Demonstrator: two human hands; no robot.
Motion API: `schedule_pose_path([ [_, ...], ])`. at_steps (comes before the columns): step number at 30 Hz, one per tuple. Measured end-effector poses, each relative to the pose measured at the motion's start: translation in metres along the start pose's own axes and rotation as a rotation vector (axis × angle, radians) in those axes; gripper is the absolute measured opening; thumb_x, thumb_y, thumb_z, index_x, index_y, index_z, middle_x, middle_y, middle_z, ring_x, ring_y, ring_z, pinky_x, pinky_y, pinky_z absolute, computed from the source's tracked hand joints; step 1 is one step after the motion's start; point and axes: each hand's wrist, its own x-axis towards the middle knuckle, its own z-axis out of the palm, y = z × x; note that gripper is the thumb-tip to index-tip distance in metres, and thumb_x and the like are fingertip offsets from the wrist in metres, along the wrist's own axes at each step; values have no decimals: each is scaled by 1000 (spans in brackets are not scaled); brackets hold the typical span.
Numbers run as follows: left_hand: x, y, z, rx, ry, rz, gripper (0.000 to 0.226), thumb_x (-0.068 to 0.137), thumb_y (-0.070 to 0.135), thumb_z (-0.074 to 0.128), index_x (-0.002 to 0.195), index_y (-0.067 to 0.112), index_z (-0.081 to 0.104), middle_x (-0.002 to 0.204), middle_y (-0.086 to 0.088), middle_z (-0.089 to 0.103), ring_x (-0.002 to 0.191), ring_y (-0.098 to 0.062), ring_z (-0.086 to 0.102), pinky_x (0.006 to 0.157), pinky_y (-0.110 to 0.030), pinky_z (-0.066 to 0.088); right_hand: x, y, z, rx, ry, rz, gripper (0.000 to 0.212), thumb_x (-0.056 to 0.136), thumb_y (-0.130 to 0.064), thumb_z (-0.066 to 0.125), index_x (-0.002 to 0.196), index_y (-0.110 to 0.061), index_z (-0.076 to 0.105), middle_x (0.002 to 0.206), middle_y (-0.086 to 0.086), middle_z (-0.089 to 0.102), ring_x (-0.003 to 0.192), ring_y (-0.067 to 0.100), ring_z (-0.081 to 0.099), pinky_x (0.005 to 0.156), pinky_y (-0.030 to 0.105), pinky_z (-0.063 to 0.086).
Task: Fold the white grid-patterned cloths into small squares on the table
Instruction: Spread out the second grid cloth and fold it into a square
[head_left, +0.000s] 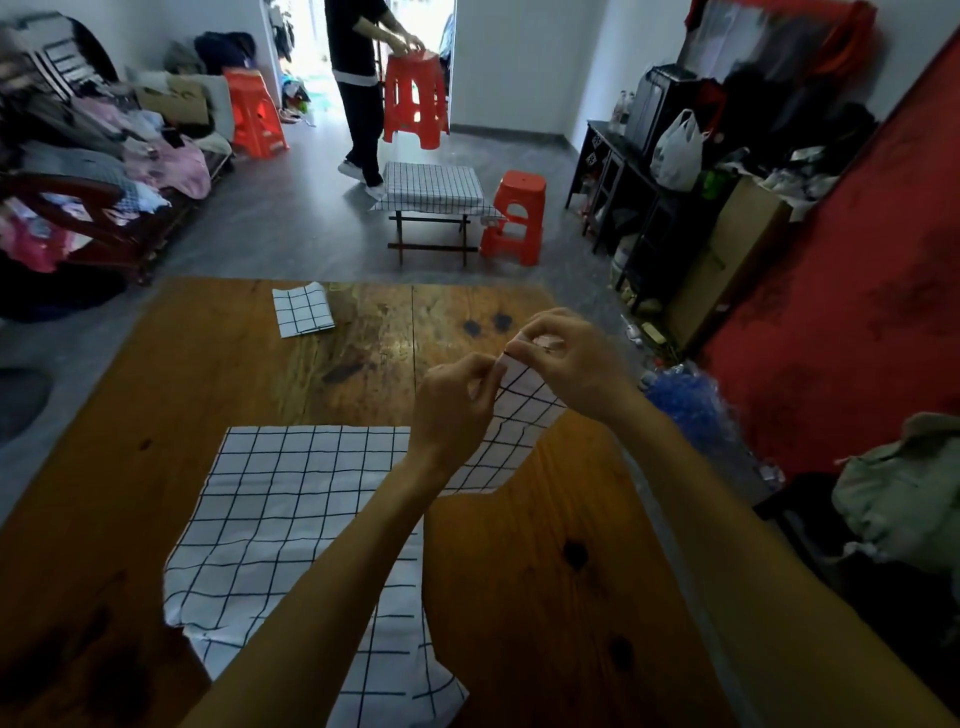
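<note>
A large white grid-patterned cloth lies spread across the wooden table, its near edge hanging toward me. Its far right corner is lifted off the table. My left hand pinches that raised corner from the left side. My right hand pinches the corner's tip just above and to the right, fingers curled over the edge. A second grid cloth, folded into a small square, rests near the table's far edge on the left.
Beyond the table stand a small folding table with a grid cover, orange stools, and a person holding a stool. A cluttered sofa is at left; shelves and a red wall are at right.
</note>
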Motion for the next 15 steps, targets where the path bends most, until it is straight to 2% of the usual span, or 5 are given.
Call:
schedule_pose_path([
  [2,-1,1,-3,-3,0,2,16,92,23,60,94,12,71,76,3,70,60,5,53,59,-7,40,-3,-3,2,4,54,-25,10,85,-33,70,89,-25,65,113,-11,58,106,2,53,88,11,39],
  [4,-2,1,-6,-1,5,4,14,91,21,62,95,11,72,77,4,69,59,10,51,58,-3,38,-7,-7,4,55,72,-38,9,85,-27,70,89,-24,63,109,-10,62,99,-6,54,83,4,37],
  [9,-6,4,-14,-47,12,-21,13,91,23,62,93,14,70,71,12,64,65,10,57,56,-5,39,-9,-9,8,139,129,-78,9,85,-20,71,90,-20,64,87,-9,65,86,3,62,78,17,50],
  [11,-7,8,-17,-62,7,-13,12,92,21,61,92,12,70,67,22,55,65,12,56,54,-3,37,-11,-12,11,153,133,-86,12,84,-18,72,94,-21,64,87,-11,65,86,2,63,78,17,51],
  [15,-8,10,-21,-82,33,-22,12,93,17,59,89,13,69,66,17,55,62,4,55,54,-7,37,-13,-18,14,149,120,-60,19,85,-25,71,103,-19,68,87,-9,66,84,2,64,75,11,49],
])
